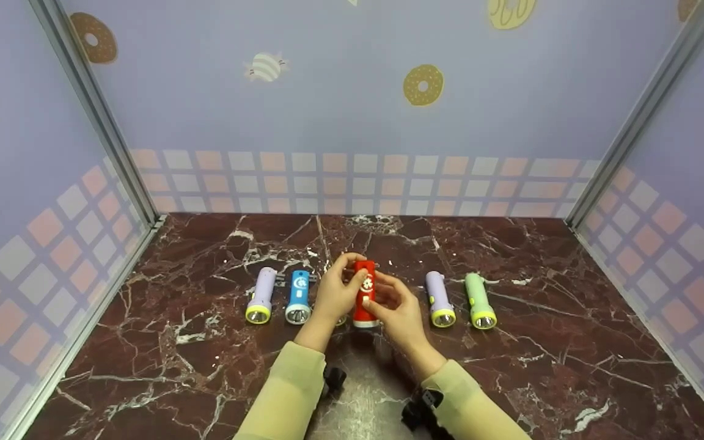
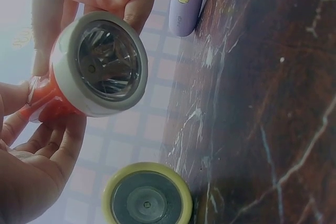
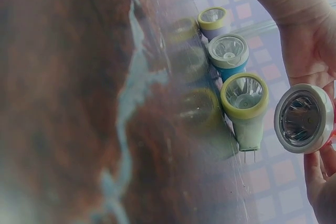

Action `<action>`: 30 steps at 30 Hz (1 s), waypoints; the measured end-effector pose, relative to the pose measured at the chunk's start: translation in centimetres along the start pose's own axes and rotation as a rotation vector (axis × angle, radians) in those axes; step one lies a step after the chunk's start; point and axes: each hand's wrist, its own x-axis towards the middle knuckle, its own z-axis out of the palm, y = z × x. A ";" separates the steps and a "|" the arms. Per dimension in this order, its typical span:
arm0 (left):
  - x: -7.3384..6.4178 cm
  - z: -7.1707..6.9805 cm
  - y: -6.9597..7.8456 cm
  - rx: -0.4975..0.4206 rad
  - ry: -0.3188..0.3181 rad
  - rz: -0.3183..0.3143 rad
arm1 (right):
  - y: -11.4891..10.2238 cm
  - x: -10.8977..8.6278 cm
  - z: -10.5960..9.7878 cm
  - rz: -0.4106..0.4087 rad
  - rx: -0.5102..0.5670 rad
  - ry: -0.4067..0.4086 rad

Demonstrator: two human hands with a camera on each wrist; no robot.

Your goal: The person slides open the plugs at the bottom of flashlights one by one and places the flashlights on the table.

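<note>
A red flashlight (image 1: 361,315) with a white pattern and a white head ring is raised off the table between both hands, its lens end towards the person. My left hand (image 1: 335,296) grips its upper part, thumb on the front. Lower down, my right hand (image 1: 405,316) holds it with the thumb at the white switch. The left wrist view shows its clear lens (image 2: 109,61) and reflector close up. Behind the left hand is a pale green flashlight (image 3: 249,129), mostly hidden in the head view; two thin metal prongs stick out of its tail end in the right wrist view.
On the dark red marble table (image 1: 193,379), a purple flashlight (image 1: 263,293) and a blue flashlight (image 1: 299,293) lie to the left. Another purple flashlight (image 1: 439,296) and a green flashlight (image 1: 478,296) lie to the right. Patterned panels (image 1: 352,122) enclose the back and sides.
</note>
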 end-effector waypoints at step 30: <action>0.1 0.0 0.2 0.017 -0.010 -0.021 | -0.1 0.0 -0.1 -0.006 -0.038 -0.005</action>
